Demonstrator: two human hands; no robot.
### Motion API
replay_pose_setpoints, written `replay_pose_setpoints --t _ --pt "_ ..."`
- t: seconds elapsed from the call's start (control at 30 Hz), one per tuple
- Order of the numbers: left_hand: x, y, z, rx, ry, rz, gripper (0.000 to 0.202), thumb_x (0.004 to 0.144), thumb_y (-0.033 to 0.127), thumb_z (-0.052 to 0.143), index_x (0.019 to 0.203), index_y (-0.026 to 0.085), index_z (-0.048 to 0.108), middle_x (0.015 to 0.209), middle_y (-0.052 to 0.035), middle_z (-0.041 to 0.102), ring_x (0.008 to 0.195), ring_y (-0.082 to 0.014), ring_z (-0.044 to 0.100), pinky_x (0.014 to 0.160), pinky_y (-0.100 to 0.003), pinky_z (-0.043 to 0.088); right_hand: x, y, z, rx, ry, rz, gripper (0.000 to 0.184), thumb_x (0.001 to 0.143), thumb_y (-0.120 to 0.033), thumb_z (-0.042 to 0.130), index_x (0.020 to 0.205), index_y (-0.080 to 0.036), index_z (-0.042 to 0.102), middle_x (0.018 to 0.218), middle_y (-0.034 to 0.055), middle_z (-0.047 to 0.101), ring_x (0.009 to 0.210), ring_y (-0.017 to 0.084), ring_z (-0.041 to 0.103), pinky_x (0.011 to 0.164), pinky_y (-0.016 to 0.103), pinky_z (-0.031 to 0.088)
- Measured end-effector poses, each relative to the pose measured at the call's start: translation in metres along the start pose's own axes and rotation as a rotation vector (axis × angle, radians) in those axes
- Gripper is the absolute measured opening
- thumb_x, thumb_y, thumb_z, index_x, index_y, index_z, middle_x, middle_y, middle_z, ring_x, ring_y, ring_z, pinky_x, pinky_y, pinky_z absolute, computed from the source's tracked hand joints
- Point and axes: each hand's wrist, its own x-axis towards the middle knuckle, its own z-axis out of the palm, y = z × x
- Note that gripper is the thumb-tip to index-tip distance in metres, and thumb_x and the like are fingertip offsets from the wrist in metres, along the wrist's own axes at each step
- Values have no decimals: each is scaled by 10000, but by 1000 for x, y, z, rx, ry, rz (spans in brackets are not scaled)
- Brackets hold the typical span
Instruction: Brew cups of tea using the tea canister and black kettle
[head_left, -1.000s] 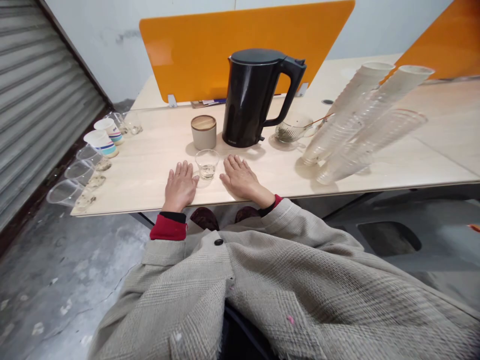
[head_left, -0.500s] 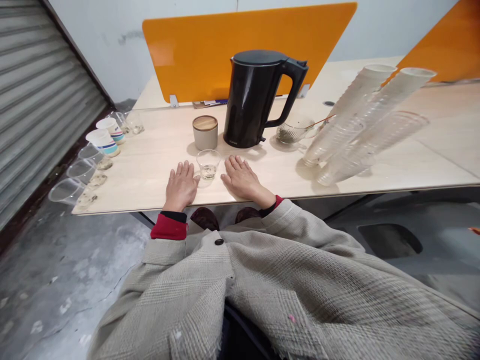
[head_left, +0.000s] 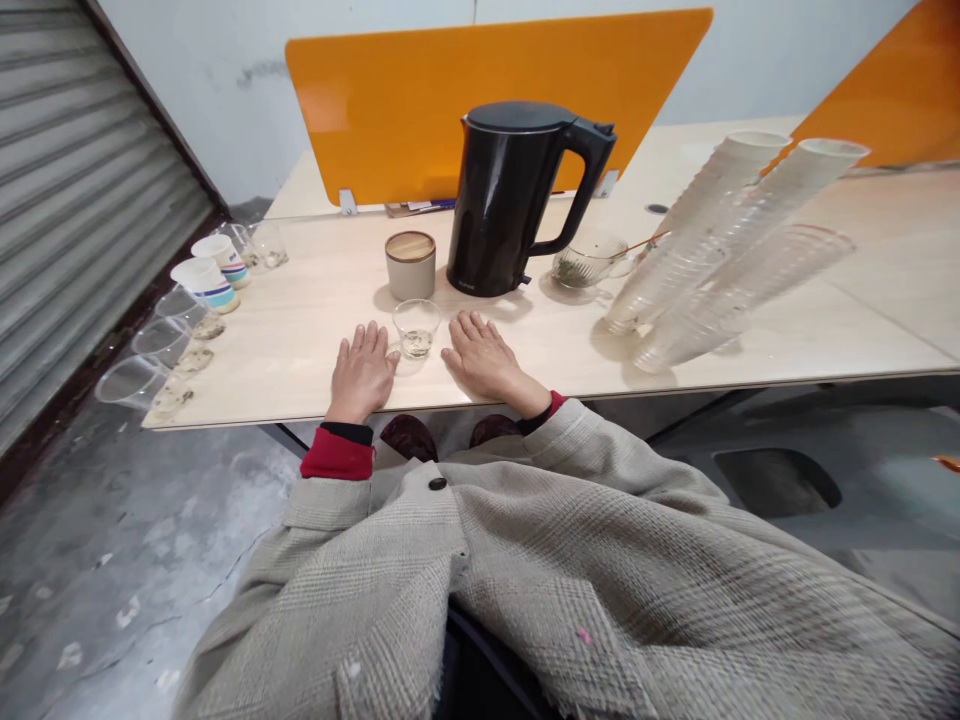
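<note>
My left hand [head_left: 363, 370] lies flat on the pale wooden table [head_left: 300, 300], palm down and holding nothing. My right hand [head_left: 484, 357] rests the same way, fingers stretched out. Between them stands a small clear plastic cup [head_left: 417, 328] with a little liquid and dark bits at its bottom; the left thumb comes close to it. Just behind the cup is a grey canister with a wooden lid [head_left: 410, 265]. A black electric kettle [head_left: 499, 205] stands upright behind my right hand, its handle turned to the right.
Stacks of clear plastic cups [head_left: 675, 270] rise at the right, by a ribbed glass cup [head_left: 589, 262] holding dark leaves and a thin stick. Clear cups [head_left: 135, 382] and paper cups [head_left: 206, 283] line the left edge. An orange divider [head_left: 390, 120] stands at the back.
</note>
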Motion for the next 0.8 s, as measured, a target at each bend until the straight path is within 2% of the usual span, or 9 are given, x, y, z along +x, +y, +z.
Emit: replay_pose_setpoints --t 0.8 --pt "-1 1 0 4 22 0 680 1112 417 206 1711 118 322 1817 -126 252 1709 -285 206 1392 -534 203 -5 -8 -2 44 -20 45 732 1090 -378 333 1702 20 290 1813 231 207 1711 364 165 1388 558 139"
